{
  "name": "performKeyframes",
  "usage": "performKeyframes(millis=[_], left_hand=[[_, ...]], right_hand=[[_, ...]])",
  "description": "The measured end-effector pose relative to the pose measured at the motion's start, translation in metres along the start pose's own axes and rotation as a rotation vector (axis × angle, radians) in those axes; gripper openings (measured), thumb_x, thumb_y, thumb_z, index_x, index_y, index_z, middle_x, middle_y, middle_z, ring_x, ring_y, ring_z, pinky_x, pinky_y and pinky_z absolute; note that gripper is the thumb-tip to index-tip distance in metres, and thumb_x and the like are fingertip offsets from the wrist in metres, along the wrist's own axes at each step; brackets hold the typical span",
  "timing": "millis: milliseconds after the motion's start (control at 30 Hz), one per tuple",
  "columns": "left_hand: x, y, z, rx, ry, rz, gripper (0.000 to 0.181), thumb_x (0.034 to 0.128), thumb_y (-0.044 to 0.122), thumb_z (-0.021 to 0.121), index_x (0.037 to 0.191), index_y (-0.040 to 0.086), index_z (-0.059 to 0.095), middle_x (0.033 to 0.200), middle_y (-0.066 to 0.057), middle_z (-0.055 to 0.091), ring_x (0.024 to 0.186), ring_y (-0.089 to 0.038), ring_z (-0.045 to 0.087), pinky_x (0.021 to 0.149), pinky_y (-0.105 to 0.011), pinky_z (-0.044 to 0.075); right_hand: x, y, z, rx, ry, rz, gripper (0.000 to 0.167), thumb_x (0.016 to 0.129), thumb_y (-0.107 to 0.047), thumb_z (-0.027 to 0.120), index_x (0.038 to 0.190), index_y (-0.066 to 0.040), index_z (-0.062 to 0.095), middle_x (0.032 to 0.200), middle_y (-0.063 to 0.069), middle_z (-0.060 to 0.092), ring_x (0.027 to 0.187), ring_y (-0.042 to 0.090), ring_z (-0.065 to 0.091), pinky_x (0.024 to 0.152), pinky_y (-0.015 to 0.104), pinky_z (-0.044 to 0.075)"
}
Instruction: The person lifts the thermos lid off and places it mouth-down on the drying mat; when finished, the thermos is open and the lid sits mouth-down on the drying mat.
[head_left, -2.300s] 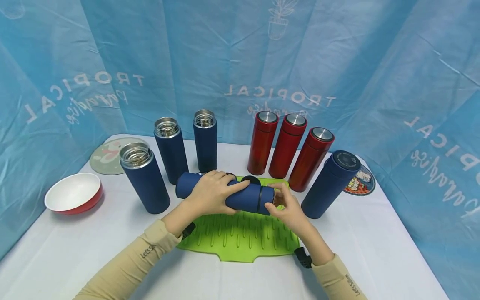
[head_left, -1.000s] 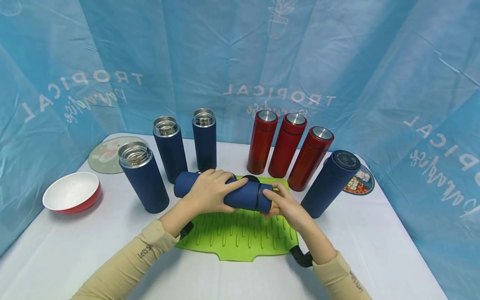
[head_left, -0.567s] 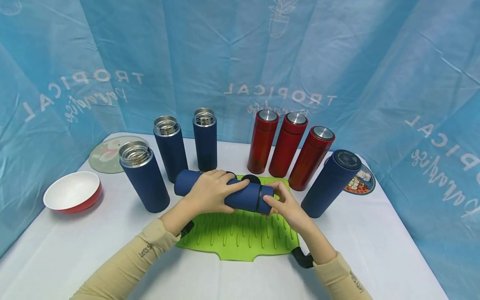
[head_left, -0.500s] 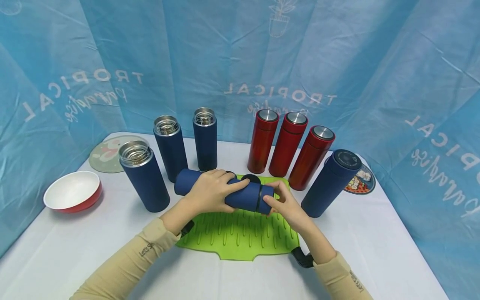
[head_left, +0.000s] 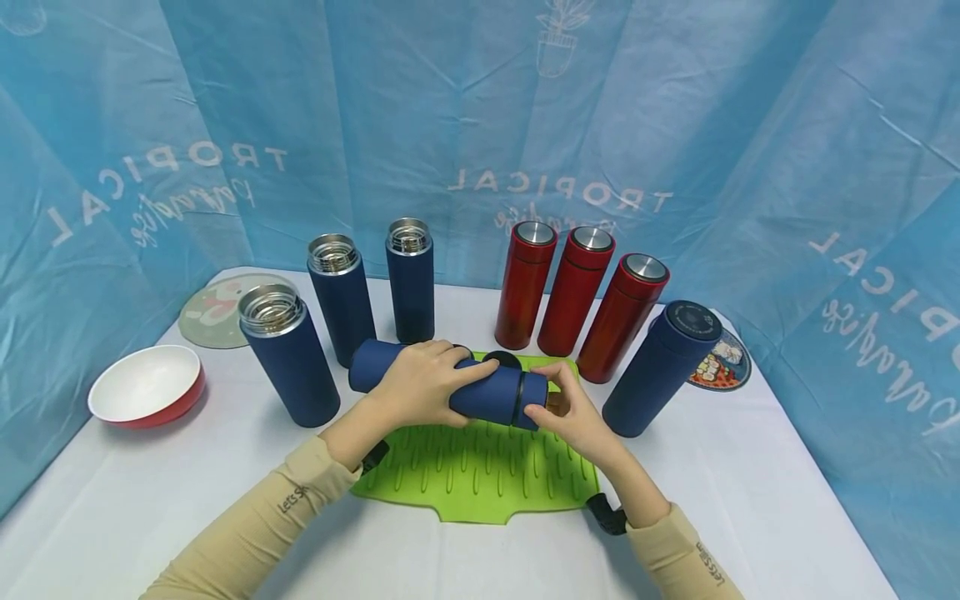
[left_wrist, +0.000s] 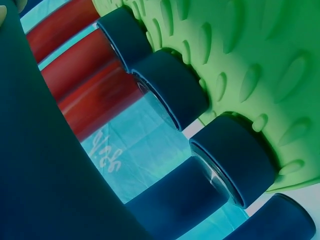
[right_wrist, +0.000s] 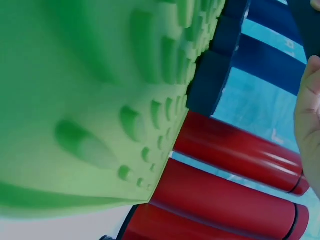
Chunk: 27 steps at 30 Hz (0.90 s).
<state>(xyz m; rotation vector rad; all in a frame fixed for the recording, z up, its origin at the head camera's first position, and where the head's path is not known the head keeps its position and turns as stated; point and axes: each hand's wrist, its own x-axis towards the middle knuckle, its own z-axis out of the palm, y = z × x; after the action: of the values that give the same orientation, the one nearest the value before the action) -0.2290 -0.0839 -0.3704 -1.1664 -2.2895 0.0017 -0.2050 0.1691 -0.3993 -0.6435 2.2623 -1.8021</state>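
Observation:
A blue flask (head_left: 486, 398) lies sideways in the air over the green mat (head_left: 480, 475). My left hand (head_left: 423, 383) grips its body from above, thumb on the near side. At the flask's right end, my right hand (head_left: 576, 417) pinches the blue cap (head_left: 532, 398), which is seated against the body with a dark ring between them. In the left wrist view the flask body (left_wrist: 45, 150) fills the left side, and several blue caps (left_wrist: 170, 85) stand on the mat. Part of my right hand (right_wrist: 309, 120) shows at the edge of the right wrist view.
Three lidless blue flasks (head_left: 291, 367) stand to the left and back. Three red flasks (head_left: 573, 292) and a capped blue flask (head_left: 660, 371) stand right. A red and white bowl (head_left: 147, 387) and a round mat (head_left: 217, 312) are at left, a patterned round mat (head_left: 723, 367) at right.
My right hand's fingers have shifted around the cap, with the thumb now lower on its near side. My left hand keeps its grip and the flask has barely moved.

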Motion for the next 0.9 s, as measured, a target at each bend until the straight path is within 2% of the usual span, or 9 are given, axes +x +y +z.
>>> performKeyframes(millis=[333, 433, 600, 667, 900], left_hand=[[0.0, 0.0, 0.001, -0.031, -0.027, -0.005, 0.075, 0.058, 0.058, 0.077, 0.123, 0.026, 0.059, 0.095, -0.005, 0.066, 0.081, -0.022, 0.063, 0.068, -0.035, 0.053], [0.001, 0.0, 0.001, -0.053, -0.039, -0.012, 0.075, 0.0587, 0.058, 0.077, 0.124, 0.025, 0.059, 0.095, -0.005, 0.066, 0.083, -0.022, 0.063, 0.068, -0.034, 0.053], [0.001, -0.001, 0.001, -0.085, -0.075, -0.033, 0.077, 0.0599, 0.059, 0.076, 0.126, 0.024, 0.057, 0.096, -0.005, 0.066, 0.086, -0.022, 0.063, 0.068, -0.034, 0.053], [0.0, -0.001, 0.001, -0.089, -0.089, -0.04, 0.078, 0.0603, 0.059, 0.075, 0.127, 0.024, 0.057, 0.097, -0.005, 0.066, 0.086, -0.022, 0.063, 0.067, -0.034, 0.053], [0.001, -0.002, 0.001, -0.099, -0.128, -0.06, 0.078, 0.0608, 0.059, 0.075, 0.128, 0.025, 0.056, 0.099, -0.004, 0.066, 0.087, -0.021, 0.062, 0.066, -0.034, 0.052]], right_hand=[[-0.002, 0.004, 0.0, -0.059, 0.001, -0.019, 0.053, 0.085, -0.008, 0.064, 0.128, -0.005, 0.033, 0.126, 0.022, 0.042, 0.103, 0.036, 0.056, 0.076, 0.034, 0.053], [-0.002, 0.005, -0.001, -0.136, 0.004, -0.08, 0.054, 0.083, -0.006, 0.067, 0.127, -0.006, 0.035, 0.122, 0.02, 0.047, 0.102, 0.032, 0.057, 0.08, 0.036, 0.052], [-0.002, 0.006, -0.005, -0.335, -0.012, -0.281, 0.061, 0.076, -0.003, 0.073, 0.125, -0.007, 0.037, 0.125, 0.014, 0.045, 0.103, 0.025, 0.052, 0.084, 0.038, 0.049], [-0.001, 0.005, -0.006, -0.377, -0.02, -0.328, 0.063, 0.074, -0.003, 0.075, 0.125, -0.009, 0.037, 0.128, 0.013, 0.043, 0.106, 0.024, 0.05, 0.083, 0.037, 0.048], [0.0, 0.004, -0.01, -0.44, -0.025, -0.359, 0.068, 0.07, -0.007, 0.079, 0.125, -0.012, 0.04, 0.131, 0.01, 0.042, 0.108, 0.022, 0.05, 0.084, 0.041, 0.048]])
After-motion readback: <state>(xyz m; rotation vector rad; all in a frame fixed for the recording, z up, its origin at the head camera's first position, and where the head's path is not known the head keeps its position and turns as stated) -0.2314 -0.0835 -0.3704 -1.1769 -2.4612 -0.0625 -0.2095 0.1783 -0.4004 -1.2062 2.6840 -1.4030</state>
